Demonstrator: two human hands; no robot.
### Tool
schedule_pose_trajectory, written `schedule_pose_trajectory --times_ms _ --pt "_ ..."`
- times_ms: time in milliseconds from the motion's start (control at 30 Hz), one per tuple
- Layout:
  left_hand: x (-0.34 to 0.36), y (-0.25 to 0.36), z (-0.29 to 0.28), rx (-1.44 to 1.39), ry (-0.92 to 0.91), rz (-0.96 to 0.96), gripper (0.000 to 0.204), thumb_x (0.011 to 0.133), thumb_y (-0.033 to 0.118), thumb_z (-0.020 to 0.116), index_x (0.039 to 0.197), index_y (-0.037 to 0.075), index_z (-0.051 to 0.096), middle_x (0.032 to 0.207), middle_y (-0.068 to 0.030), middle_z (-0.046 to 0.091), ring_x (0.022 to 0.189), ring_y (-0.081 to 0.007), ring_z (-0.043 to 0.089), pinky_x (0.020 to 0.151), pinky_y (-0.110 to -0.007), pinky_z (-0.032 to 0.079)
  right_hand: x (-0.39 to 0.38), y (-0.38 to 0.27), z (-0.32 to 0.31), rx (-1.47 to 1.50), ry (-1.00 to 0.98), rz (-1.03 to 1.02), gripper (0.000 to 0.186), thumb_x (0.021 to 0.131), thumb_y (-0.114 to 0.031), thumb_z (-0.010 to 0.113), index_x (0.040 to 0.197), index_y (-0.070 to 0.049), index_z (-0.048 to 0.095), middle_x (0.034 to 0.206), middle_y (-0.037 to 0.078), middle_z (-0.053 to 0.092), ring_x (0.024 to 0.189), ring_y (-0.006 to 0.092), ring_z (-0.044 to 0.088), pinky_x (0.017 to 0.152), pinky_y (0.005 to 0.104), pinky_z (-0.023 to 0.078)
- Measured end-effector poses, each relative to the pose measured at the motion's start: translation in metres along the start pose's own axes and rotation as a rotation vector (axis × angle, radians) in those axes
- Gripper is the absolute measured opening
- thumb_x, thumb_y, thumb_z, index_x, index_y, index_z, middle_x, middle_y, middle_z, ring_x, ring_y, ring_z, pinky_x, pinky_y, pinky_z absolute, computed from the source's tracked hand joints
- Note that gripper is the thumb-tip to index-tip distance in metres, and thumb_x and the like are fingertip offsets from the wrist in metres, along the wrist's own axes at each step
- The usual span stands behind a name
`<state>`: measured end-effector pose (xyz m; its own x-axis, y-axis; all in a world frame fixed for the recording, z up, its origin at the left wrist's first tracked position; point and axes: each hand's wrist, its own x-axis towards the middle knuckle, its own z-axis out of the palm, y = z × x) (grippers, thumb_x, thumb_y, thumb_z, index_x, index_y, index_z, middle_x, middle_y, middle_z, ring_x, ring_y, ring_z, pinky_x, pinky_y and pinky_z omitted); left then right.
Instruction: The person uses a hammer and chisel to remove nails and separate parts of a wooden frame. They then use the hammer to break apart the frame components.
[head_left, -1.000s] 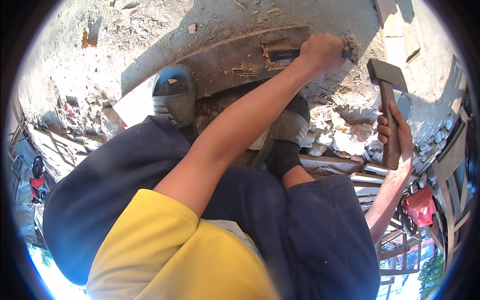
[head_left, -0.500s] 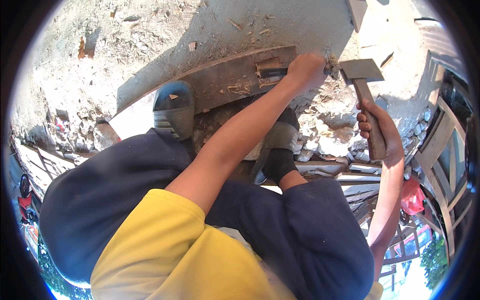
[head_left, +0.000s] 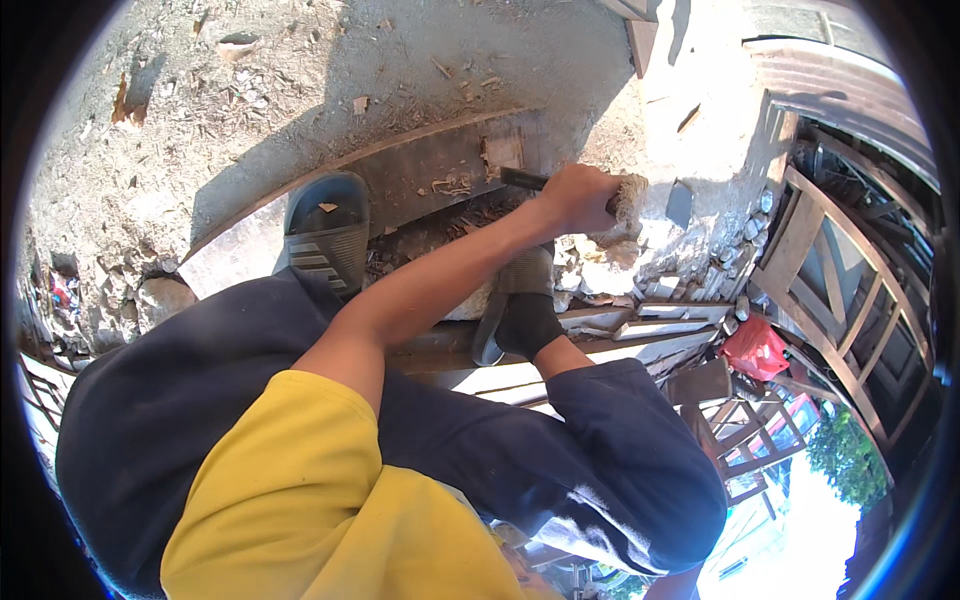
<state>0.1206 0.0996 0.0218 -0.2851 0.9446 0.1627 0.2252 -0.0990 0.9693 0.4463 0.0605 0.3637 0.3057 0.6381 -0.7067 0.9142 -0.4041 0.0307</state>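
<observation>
My left hand (head_left: 582, 198) is closed around a chisel, whose dark blade (head_left: 523, 179) points left and whose handle end (head_left: 630, 200) looks pale and frayed. The blade is by a light, chipped recess (head_left: 503, 152) in a dark curved board (head_left: 420, 165) that lies on the ground, strewn with shavings. The board passes by my left sandalled foot (head_left: 327, 240); my right foot (head_left: 525, 320) is below the chisel. My right hand is out of sight, with only part of that arm at the bottom edge, and the hammer is not visible.
Rough ground (head_left: 250, 90) holds chips and stones, with broken rubble (head_left: 600, 270) beside my feet. At the right stand wooden door-like frames (head_left: 840, 300), a red plastic bag (head_left: 752, 350) and a wooden chair-like frame (head_left: 740, 440). Wood pieces (head_left: 650, 330) lie below the rubble.
My right hand and the hammer have left the upper right and gone out of view downward. My left hand with the chisel has moved down and left in the picture, as the view has shifted.
</observation>
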Motion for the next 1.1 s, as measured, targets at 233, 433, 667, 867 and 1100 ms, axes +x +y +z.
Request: schedule_pose_trajectory --times_ms 233,433,667,867,1100 --pt "0.012 0.041 0.012 -0.029 -0.038 0.029 0.028 0.062 0.024 0.067 0.087 0.012 0.065 0.069 -0.0166 0.064 0.07 -0.0366 0.065 0.066 -0.047 0.052 0.031 -0.039 0.075 0.201 -0.298 0.003 0.028 0.094 -0.026 0.056 0.112 -0.005 0.053 0.086 0.005 0.059 0.072 0.0107 0.057 0.061 0.0223 0.046" --pt "0.022 0.011 0.018 0.067 0.03 -0.043 0.027 0.062 0.025 0.067 0.086 0.013 0.066 0.069 -0.0151 0.064 0.069 -0.0357 0.065 0.064 -0.047 0.051 0.08 -0.084 0.108 0.322 -0.522 0.009 0.027 0.094 -0.028 0.055 0.11 -0.006 0.053 0.084 0.005 0.058 0.069 0.0089 0.056 0.058 0.0218 0.045" --pt "0.027 -0.007 0.042 0.106 -0.027 -0.038 0.019 0.062 0.024 0.068 0.078 0.013 0.064 0.065 -0.0125 0.062 0.067 -0.035 0.064 0.061 -0.046 0.051 0.123 -0.117 0.13 0.609 -0.517 0.099 0.026 0.096 -0.029 0.056 0.106 -0.005 0.051 0.077 0.001 0.053 0.057 0.0066 0.05 0.048 0.0211 0.04" --pt "0.023 -0.015 0.047 0.036 0.05 -0.006 0.022 0.06 0.025 0.07 0.076 0.012 0.063 0.064 -0.0108 0.062 0.065 -0.034 0.064 0.059 -0.045 0.051 0.163 -0.134 0.116 0.741 -0.517 0.041 0.029 0.096 -0.031 0.054 0.107 -0.005 0.048 0.074 0.002 0.048 0.057 0.0064 0.047 0.044 0.02 0.039" --pt "0.034 -0.013 0.046 0.136 0.031 -0.096 0.018 0.063 0.024 0.068 0.075 0.011 0.063 0.064 -0.0112 0.063 0.065 -0.0325 0.065 0.059 -0.044 0.052 0.176 -0.166 0.053 1.115 -0.351 -0.347 0.037 0.099 -0.036 0.048 0.114 -0.003 0.043 0.075 0.002 0.041 0.055 0.0054 0.04 0.042 0.0182 0.038"
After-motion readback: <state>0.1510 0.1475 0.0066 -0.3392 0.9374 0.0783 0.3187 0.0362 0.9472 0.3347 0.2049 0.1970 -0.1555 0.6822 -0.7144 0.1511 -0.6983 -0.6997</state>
